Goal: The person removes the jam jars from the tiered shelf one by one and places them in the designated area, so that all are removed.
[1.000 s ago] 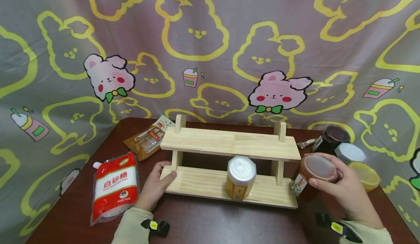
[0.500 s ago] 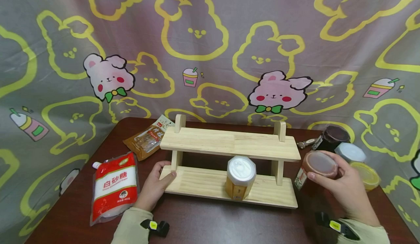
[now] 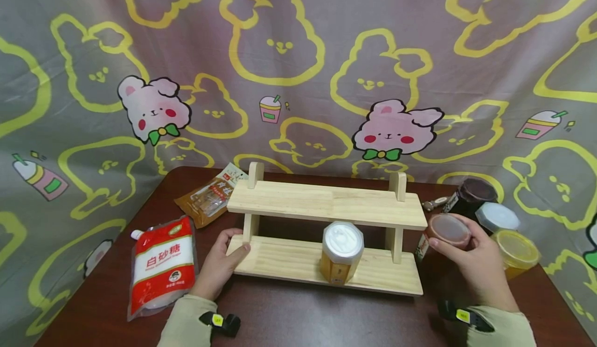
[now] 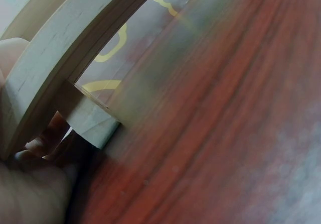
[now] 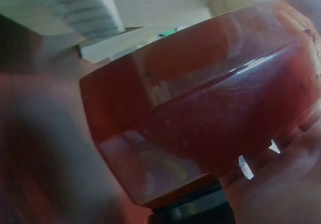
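Observation:
My left hand (image 3: 218,266) grips the left end of the lower board of a two-tier wooden shelf (image 3: 322,202), its thumb on top. In the left wrist view, the shelf's wooden end (image 4: 55,48) lies beside that hand. Just off the shelf's right end, my right hand (image 3: 482,264) holds a faceted jar (image 3: 449,231) of reddish-brown contents near its lid, fingers and thumb round it. The right wrist view shows the jar's clear red side (image 5: 200,103) close up; whether its base touches the table I cannot tell. A white-lidded amber jar (image 3: 342,254) stands on the lower board.
To the right stand a dark jar (image 3: 471,196), a pale-lidded jar (image 3: 498,217) and a yellow-lidded jar (image 3: 516,248). A small brown item (image 3: 435,204) lies behind. At left are a red-and-white sugar pouch (image 3: 163,266) and a brown packet (image 3: 210,199). A patterned curtain (image 3: 298,67) backs the table.
My right hand first drew the reddish-brown jar slightly away from the shelf's end, then moved it left and a little farther back. The left hand and shelf stay put.

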`<state>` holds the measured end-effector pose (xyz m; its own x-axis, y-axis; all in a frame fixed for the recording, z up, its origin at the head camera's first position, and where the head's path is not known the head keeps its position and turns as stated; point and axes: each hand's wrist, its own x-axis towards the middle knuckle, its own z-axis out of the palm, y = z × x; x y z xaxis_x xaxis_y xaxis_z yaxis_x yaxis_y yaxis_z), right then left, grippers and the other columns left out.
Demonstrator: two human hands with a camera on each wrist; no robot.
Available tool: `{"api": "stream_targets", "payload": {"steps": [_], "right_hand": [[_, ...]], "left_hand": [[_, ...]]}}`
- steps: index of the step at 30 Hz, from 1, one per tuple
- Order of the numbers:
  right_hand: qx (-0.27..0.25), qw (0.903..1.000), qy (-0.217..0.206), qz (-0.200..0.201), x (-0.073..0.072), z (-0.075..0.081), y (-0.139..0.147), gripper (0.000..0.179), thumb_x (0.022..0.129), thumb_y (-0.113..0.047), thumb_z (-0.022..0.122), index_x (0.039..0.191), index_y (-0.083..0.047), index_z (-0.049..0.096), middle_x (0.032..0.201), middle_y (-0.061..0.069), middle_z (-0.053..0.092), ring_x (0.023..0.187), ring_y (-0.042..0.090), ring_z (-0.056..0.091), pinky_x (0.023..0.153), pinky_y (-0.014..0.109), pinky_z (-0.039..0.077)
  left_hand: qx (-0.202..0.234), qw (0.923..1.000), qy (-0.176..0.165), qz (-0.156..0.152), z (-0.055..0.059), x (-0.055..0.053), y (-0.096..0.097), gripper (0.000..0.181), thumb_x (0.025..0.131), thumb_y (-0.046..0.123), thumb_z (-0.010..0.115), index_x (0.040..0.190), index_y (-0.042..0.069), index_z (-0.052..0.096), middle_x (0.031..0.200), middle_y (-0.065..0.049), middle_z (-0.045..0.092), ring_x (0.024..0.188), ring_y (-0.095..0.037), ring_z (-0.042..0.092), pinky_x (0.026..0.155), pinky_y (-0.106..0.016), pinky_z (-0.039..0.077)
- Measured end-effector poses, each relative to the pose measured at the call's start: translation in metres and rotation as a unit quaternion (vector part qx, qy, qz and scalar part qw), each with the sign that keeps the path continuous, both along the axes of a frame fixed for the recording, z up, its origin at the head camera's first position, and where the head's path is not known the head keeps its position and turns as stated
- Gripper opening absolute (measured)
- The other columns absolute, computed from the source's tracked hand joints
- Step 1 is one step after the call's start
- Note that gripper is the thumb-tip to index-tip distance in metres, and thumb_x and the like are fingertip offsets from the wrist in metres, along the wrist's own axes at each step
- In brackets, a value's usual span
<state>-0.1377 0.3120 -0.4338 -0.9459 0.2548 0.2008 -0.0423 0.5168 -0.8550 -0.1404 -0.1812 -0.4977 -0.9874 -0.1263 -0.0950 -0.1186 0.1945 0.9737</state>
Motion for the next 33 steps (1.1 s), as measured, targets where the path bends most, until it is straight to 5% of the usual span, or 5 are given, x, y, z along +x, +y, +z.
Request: {"api": "stream_targets", "payload": {"steps": [15, 25, 33], "right_hand": [[-0.014, 0.9996, -0.022, -0.007, -0.009, -0.022, 0.002, 0.069, 0.084, -0.021, 0.083, 0.142, -0.01, 0.048, 0.109, -0.019, 0.053, 0.093, -0.006, 0.053, 0.073, 0.01, 0.045], [-0.038, 0.999, -0.016, 0.017, -0.012, -0.024, -0.001, 0.073, 0.09, -0.016, 0.076, 0.15, -0.006, 0.035, 0.119, -0.002, 0.05, 0.094, -0.007, 0.054, 0.074, 0.011, 0.047], [-0.049, 0.9988, 0.004, -0.011, -0.013, -0.028, -0.003, 0.061, 0.095, -0.014, 0.07, 0.147, -0.008, 0.04, 0.11, -0.015, 0.05, 0.092, -0.003, 0.053, 0.073, 0.01, 0.047]], "left_hand": [[-0.009, 1.0, -0.004, -0.001, 0.0, 0.0, 0.0, 0.042, 0.096, 0.017, 0.068, 0.132, 0.01, 0.047, 0.126, -0.014, 0.059, 0.101, -0.019, 0.057, 0.085, -0.031, 0.046], [-0.009, 1.0, -0.001, -0.001, 0.001, 0.0, -0.002, 0.041, 0.096, 0.016, 0.067, 0.131, 0.009, 0.047, 0.126, -0.014, 0.059, 0.103, -0.02, 0.057, 0.086, -0.03, 0.046], [-0.001, 1.0, 0.001, -0.001, 0.0, 0.0, 0.001, 0.04, 0.095, 0.015, 0.068, 0.13, 0.009, 0.048, 0.124, -0.015, 0.06, 0.1, -0.02, 0.058, 0.085, -0.029, 0.047]]}}
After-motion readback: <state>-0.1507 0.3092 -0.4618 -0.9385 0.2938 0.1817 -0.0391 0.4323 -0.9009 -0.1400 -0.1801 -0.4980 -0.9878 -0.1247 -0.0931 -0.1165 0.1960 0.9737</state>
